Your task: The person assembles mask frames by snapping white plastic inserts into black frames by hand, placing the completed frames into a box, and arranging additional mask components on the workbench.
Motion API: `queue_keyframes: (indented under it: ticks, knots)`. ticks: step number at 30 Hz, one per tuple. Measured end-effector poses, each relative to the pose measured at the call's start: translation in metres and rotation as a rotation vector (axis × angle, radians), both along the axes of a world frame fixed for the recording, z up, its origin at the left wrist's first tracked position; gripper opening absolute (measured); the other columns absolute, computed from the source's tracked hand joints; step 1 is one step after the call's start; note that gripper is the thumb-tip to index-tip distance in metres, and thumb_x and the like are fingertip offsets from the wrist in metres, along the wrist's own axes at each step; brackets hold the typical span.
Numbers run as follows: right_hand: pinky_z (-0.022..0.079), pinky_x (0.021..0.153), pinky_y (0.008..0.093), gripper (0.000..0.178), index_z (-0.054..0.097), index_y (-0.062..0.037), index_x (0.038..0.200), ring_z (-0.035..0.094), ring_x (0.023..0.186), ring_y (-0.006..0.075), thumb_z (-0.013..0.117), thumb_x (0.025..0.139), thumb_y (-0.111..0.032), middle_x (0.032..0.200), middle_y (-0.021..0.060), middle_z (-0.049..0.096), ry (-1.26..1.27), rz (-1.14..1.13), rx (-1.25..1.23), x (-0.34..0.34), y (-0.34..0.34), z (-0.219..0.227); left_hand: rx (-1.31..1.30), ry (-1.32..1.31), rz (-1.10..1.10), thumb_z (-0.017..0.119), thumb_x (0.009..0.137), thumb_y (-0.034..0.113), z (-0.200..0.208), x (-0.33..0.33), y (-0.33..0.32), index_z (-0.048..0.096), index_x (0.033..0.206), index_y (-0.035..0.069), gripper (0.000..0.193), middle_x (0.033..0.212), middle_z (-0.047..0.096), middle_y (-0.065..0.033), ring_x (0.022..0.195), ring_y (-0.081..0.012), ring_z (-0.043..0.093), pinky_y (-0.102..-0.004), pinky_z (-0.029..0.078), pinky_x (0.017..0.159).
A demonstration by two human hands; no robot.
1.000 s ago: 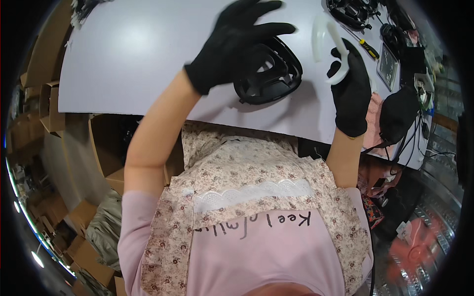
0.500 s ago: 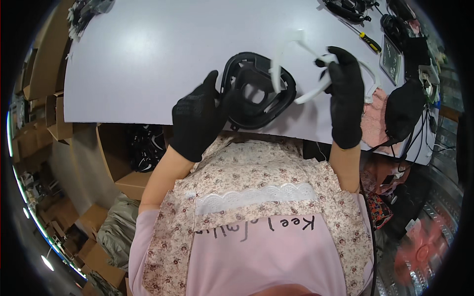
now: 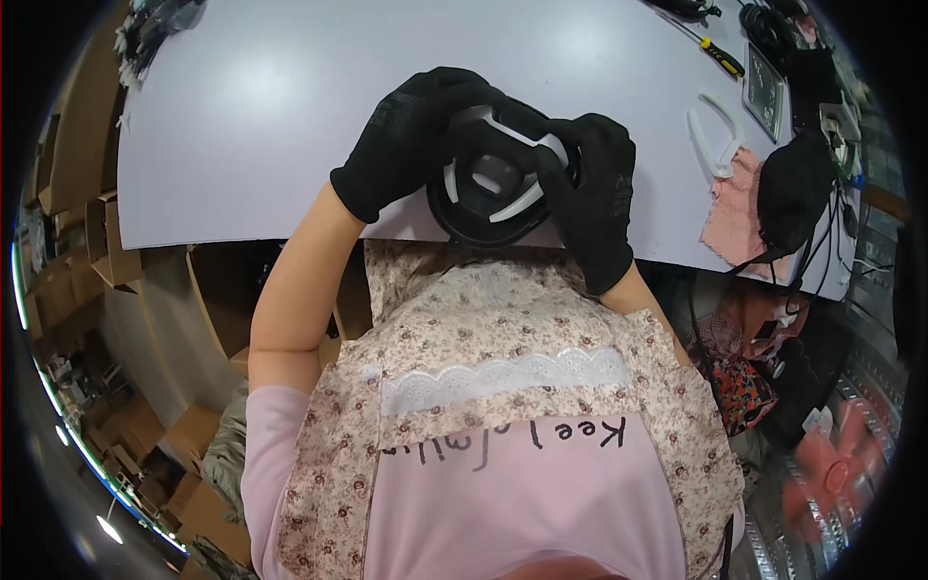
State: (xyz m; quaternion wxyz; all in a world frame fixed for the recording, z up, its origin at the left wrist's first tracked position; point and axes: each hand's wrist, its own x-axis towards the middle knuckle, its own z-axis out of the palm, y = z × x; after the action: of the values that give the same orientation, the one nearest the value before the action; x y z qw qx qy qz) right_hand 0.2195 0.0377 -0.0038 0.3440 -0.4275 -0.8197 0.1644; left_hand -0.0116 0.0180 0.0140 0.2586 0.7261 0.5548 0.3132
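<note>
A black oval plastic housing (image 3: 476, 228) rests at the table's front edge, between my two black-gloved hands. Inside its rim lies a white U-shaped plastic trim piece (image 3: 520, 202), with its two free ends toward me. My left hand (image 3: 411, 135) is closed over the housing's far left side, the fingertips at the top of the trim. On the right side, my right hand (image 3: 594, 188) grips the rim, and its thumb reaches over the trim's right arm. The fingers cover parts of both pieces, so how deeply the trim sits cannot be seen.
Another white U-shaped trim piece (image 3: 717, 145) lies at the right, touching a pink cloth (image 3: 735, 205). Beyond are a yellow-and-black screwdriver (image 3: 720, 58), a flat framed device (image 3: 764, 92) and a black pouch (image 3: 793, 198) with cables. Cardboard boxes (image 3: 116, 242) stand to the left.
My right hand has brought one white trim piece left and into the housing; the other now lies on the table. My left hand has moved up to the housing's far side.
</note>
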Motion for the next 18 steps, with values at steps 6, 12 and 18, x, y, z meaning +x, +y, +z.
queue_keyframes:
  ticks: [6, 12, 18]
  knots:
    - [0.055, 0.079, 0.0340, 0.027, 0.065, -0.0063, 0.109, 0.067, 0.095, 0.0265, 0.072, 0.083, -0.010, 0.113, 0.0122, 0.065, 0.331, 0.056, -0.386, 0.006, 0.002, -0.012, -0.013, -0.090, -0.023, 0.073, 0.087, 0.012, -0.012, 0.002, 0.000, 0.065, 0.122, 0.006, 0.036, 0.119, 0.064, -0.0085, 0.105, -0.0220, 0.064, -0.0335, 0.054, 0.088]
    - [0.055, 0.079, 0.0346, 0.036, 0.064, -0.0060, 0.117, 0.067, 0.095, 0.0262, 0.073, 0.083, -0.012, 0.112, 0.0128, 0.066, 0.442, 0.106, -0.548, 0.010, 0.001, -0.014, -0.147, -0.184, 0.051, 0.073, 0.088, 0.012, -0.015, 0.013, -0.025, 0.059, 0.126, 0.005, 0.041, 0.117, 0.063, -0.0096, 0.105, -0.0204, 0.063, -0.0347, 0.053, 0.089]
    - [0.051, 0.091, 0.0430, 0.044, 0.063, -0.0027, 0.119, 0.060, 0.107, 0.0334, 0.072, 0.081, -0.023, 0.113, 0.0151, 0.065, 0.035, 0.126, -0.372, 0.016, -0.011, 0.007, -0.109, -0.085, 0.164, 0.072, 0.086, 0.008, -0.008, 0.023, -0.063, 0.067, 0.114, 0.005, 0.029, 0.121, 0.058, -0.0145, 0.108, -0.0299, 0.062, -0.0382, 0.054, 0.088]
